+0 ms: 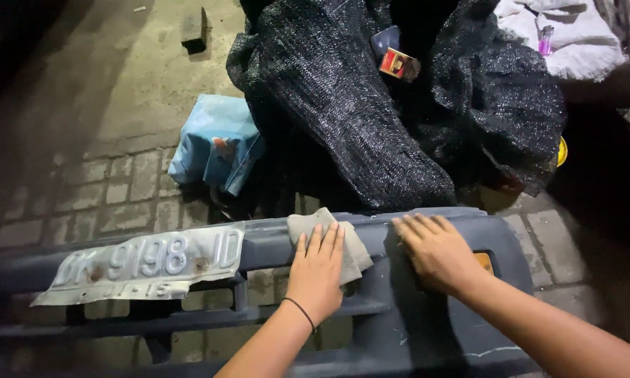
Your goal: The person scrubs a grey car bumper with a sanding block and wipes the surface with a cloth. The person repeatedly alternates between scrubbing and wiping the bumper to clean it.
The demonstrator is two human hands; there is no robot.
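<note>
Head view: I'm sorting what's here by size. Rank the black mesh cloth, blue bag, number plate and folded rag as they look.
1. black mesh cloth
2. number plate, nearer the camera
3. blue bag, close to the plate, so unsure
4. folded rag under the left hand

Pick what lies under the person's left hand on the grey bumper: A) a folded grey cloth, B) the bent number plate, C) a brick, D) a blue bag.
A: the left hand lies flat on a folded grey cloth on the bumper; the number plate sits apart, further left.
</note>
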